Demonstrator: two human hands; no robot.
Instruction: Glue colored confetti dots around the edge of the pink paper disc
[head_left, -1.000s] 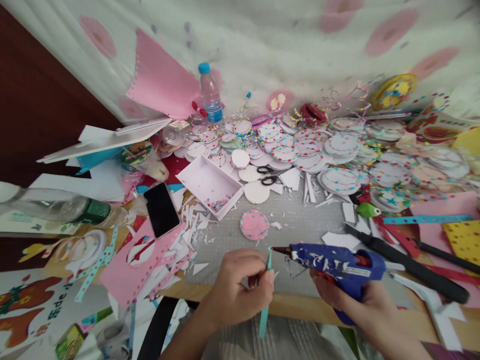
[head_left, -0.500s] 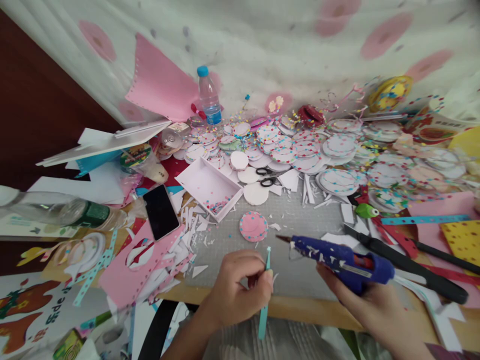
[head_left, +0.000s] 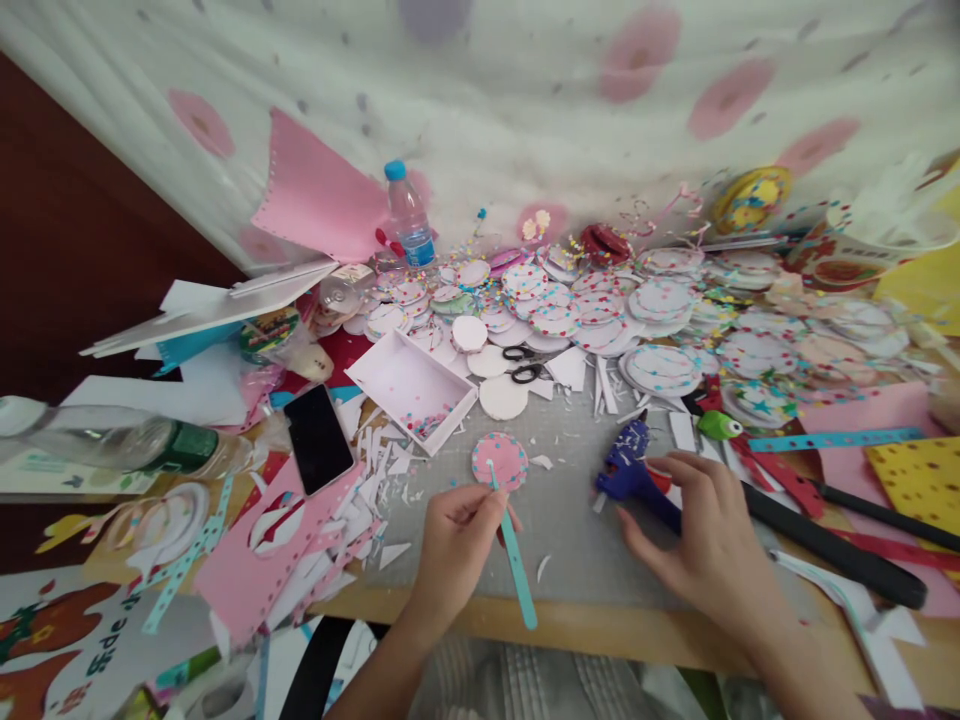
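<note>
My left hand (head_left: 465, 535) pinches a teal strip (head_left: 517, 575), whose upper tip lies over the pink round disc (head_left: 500, 460) with blue dots on the grey mat. The strip's rounded lower end points toward the table's front edge. My right hand (head_left: 694, 525) is beside the blue glue gun (head_left: 628, 465), with thumb and fingers apart around its rear part. The gun lies on the mat with its nozzle pointing away from me. Part of its handle is hidden behind my fingers.
A white box (head_left: 412, 390) holds small dots. Behind it are black scissors (head_left: 527, 365), a bottle (head_left: 410, 220) and piles of decorated discs (head_left: 660, 370). A phone (head_left: 319, 440) and paper scraps lie left; a black-handled tool (head_left: 832, 545) lies right.
My left hand has brought the strip's tip up over the pink disc. My right hand has lowered the glue gun onto the mat, turned it to point away, and loosened its fingers.
</note>
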